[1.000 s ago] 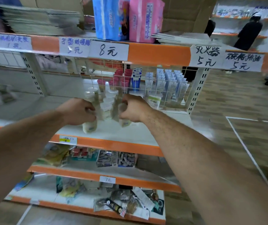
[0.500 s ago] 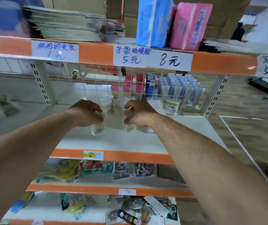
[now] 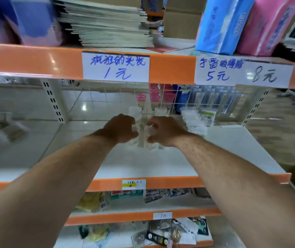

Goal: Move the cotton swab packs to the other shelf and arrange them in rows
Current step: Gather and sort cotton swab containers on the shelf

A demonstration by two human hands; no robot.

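Observation:
My left hand [image 3: 122, 128] grips a clear round cotton swab pack [image 3: 132, 141], its base showing below the fist. My right hand [image 3: 162, 131] grips another clear swab pack [image 3: 151, 138] right beside it. Both packs hover just above the white middle shelf [image 3: 143, 163], side by side at its centre. Several more swab packs [image 3: 194, 120] stand in a row to the right near the wire back panel, and more [image 3: 136, 111] show behind my left hand. The picture is blurred by motion.
An orange-edged upper shelf [image 3: 171, 68] with handwritten price tags hangs close above my hands. A wire grid [image 3: 162, 97] backs the middle shelf, with pink and blue goods behind it. Lower shelves hold packaged items. White shelf surface stretches left of my hands.
The view has swung left and moved closer to the shelf. Both hands still grip their packs and have moved leftward along the middle shelf, away from the row of packs.

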